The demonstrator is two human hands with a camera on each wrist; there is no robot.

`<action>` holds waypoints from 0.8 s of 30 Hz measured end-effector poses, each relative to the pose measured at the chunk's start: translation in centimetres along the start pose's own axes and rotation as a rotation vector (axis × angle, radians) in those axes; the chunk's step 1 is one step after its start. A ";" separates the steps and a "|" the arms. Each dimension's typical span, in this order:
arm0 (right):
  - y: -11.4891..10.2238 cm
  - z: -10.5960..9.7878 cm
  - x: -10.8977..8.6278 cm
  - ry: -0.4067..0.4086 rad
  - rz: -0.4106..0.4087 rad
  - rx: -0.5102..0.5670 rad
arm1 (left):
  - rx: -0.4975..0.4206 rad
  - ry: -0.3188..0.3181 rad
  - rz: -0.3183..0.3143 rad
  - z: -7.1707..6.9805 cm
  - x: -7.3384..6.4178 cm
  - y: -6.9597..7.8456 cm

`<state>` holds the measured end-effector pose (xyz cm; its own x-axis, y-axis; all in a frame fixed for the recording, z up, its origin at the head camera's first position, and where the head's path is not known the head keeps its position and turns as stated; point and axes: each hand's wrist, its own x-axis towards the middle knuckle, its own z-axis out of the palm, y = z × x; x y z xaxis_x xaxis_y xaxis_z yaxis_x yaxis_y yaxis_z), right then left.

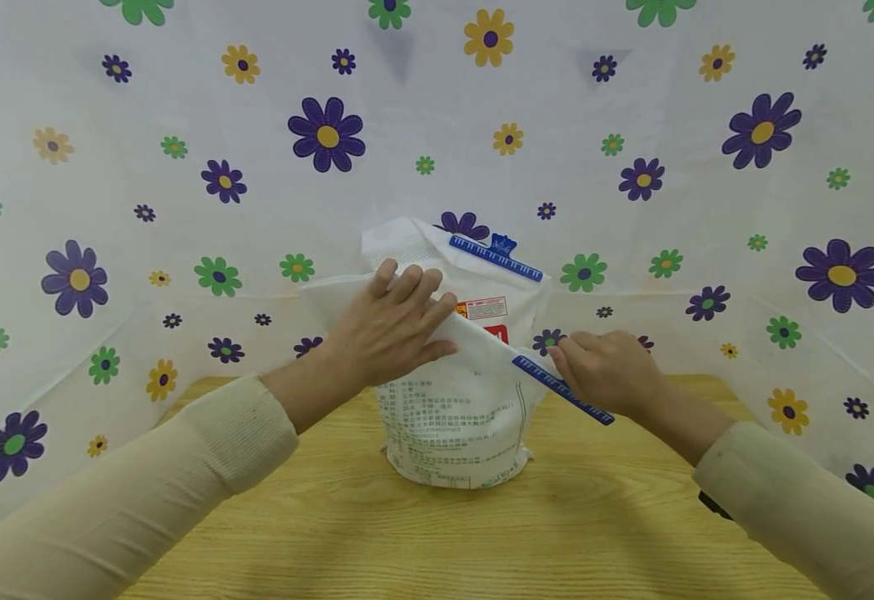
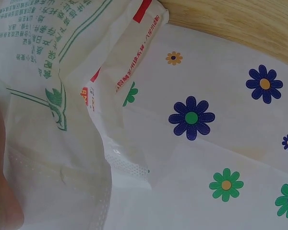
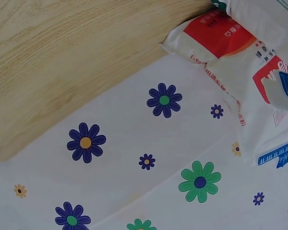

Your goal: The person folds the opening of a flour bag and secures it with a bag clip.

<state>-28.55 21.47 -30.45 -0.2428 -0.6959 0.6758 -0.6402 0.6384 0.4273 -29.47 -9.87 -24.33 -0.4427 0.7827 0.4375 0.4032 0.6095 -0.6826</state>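
A white printed bag (image 1: pixel 451 425) stands upright on the table, its top wide and two edges of its mouth apart. My left hand (image 1: pixel 387 329) holds the front edge, fingers over it and thumb on the printed front. At the right end of that edge, my right hand (image 1: pixel 609 371) grips a blue sealing clip (image 1: pixel 530 367) with a piano-key pattern. A second blue sealing clip (image 1: pixel 496 257) with a small tab lies along the rear top edge. In the right wrist view, the second clip (image 3: pixel 276 153) shows beside the bag's red panel (image 3: pixel 218 31).
The wooden table (image 1: pixel 437 542) extends in front of the bag and to both sides. Behind it hangs a white cloth (image 1: pixel 422 108) printed with purple, green and yellow flowers. A small dark object (image 1: pixel 714 505) shows under the right sleeve.
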 end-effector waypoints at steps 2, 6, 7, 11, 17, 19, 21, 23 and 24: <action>0.0 0.1 0.2 -0.007 -0.003 0.000 | 0.000 0.003 0.001 0.0 0.0 0.0; -0.2 0.2 0.6 -0.005 -0.007 -0.005 | 0.001 0.010 0.002 0.0 0.0 0.0; -0.3 0.2 0.7 0.000 -0.010 -0.007 | 0.001 0.012 0.002 0.1 0.0 0.0; -0.4 0.4 1.1 0.017 -0.015 -0.017 | 0.004 0.010 0.002 0.1 0.0 0.0; -0.5 0.8 1.6 0.048 -0.015 -0.017 | 0.010 -0.004 0.001 0.0 0.0 0.1; -0.5 0.9 1.8 0.050 -0.011 -0.021 | 0.012 -0.008 0.000 0.0 0.1 0.1; -0.5 1.0 2.0 0.047 -0.005 -0.025 | 0.014 -0.008 0.001 0.0 0.1 0.1; -0.5 1.0 2.1 0.042 0.000 -0.029 | 0.014 -0.005 0.002 0.0 0.1 0.1; -0.5 1.1 2.2 0.036 0.003 -0.030 | 0.016 -0.005 0.003 0.0 0.1 0.1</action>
<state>-29.52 19.25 -29.85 -0.2174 -0.6820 0.6983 -0.6173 0.6502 0.4429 -29.46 -9.71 -24.35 -0.4452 0.7840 0.4326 0.3917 0.6050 -0.6932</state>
